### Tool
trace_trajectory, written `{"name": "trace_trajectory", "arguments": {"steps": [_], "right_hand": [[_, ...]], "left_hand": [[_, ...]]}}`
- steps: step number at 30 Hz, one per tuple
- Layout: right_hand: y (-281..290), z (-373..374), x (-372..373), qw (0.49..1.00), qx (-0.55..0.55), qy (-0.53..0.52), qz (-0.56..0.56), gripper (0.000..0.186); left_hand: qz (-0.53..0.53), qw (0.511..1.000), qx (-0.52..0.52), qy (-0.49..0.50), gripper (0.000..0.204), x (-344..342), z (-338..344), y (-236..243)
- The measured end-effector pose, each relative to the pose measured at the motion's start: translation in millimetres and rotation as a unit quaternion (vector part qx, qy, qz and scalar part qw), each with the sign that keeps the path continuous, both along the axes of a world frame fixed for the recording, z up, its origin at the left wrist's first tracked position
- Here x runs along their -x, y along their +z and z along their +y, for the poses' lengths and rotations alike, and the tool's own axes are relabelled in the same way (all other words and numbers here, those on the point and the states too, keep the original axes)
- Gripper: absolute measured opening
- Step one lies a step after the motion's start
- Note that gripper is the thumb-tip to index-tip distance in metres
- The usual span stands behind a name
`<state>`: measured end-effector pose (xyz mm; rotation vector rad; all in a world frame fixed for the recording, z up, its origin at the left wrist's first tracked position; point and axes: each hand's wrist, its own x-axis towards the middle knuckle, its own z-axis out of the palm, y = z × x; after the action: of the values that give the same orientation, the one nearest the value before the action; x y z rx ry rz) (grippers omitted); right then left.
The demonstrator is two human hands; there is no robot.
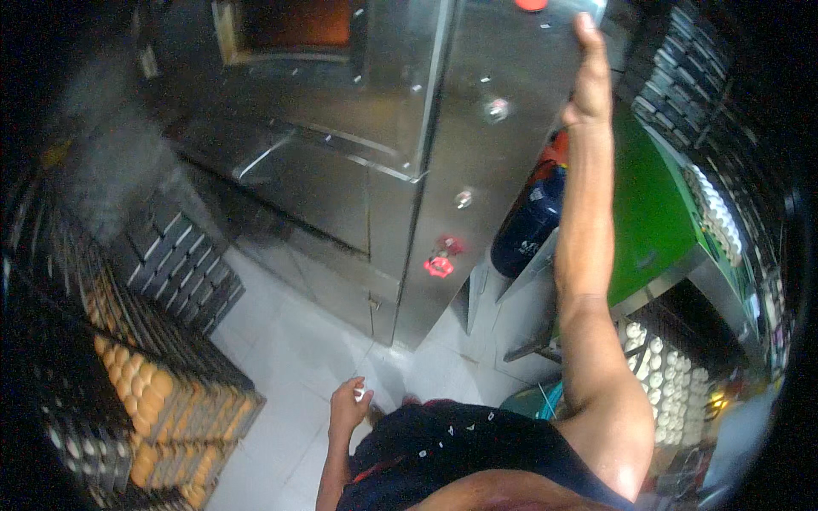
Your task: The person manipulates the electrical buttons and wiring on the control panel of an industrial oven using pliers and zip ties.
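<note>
Holding a small white thing (360,395), the left hand (344,405) is curled up low, near the person's body. The thing is too small to tell what it is. The right hand (590,85) is up high, by the right edge of the metal oven (400,111). I cannot tell if it grips anything. A red knob (439,267) is low on the oven. A blue tank (527,223) is beside it. Round buns (143,387) are on the left.
</note>
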<state>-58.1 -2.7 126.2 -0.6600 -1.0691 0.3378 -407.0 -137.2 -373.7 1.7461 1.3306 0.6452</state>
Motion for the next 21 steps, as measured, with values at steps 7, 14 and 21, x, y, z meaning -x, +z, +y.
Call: {"name": "trace_trajectory", "arguments": {"steps": [7,14,21], "right_hand": [[-10.6,1.1,-56.1,0.989,-0.042,-0.111,-0.088,0.055],[-14.3,9.6,-56.8,0.968,-0.061,-0.217,-0.107,0.044],[-13.2,10.4,-112.8,0.910,0.009,-0.387,-0.148,0.042]], "left_hand": [[0.016,0.999,0.009,-0.050,0.043,-32.9,12.6,0.6],[0.018,0.992,0.036,-0.116,0.046,-51.8,22.1,-15.1],[-0.250,0.950,0.104,0.158,0.041,35.6,159.7,6.6]]}}
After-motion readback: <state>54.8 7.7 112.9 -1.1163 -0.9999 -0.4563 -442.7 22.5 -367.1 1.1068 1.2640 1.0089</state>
